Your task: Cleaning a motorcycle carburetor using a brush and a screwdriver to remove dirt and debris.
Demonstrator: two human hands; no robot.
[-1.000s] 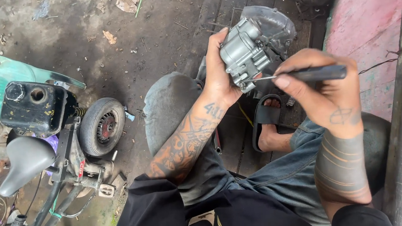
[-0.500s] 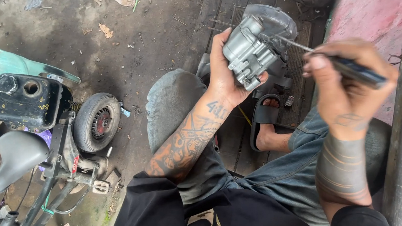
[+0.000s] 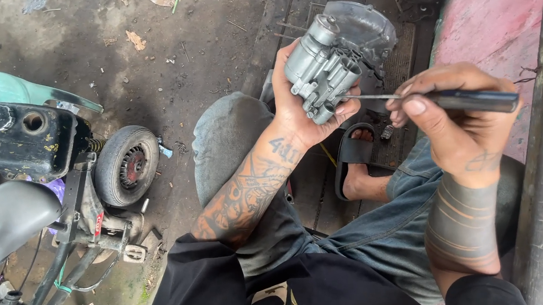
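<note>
Head view | left hand (image 3: 301, 113) wrapped tight around a grey metal engine part (image 3: 330, 67), held up over the left knee | right hand (image 3: 457, 121) pinching a thin screwdriver (image 3: 439, 98), its tip touching the part | small motorbike (image 3: 42, 188) far left on the dirty floor (image 3: 143, 59)
</note>
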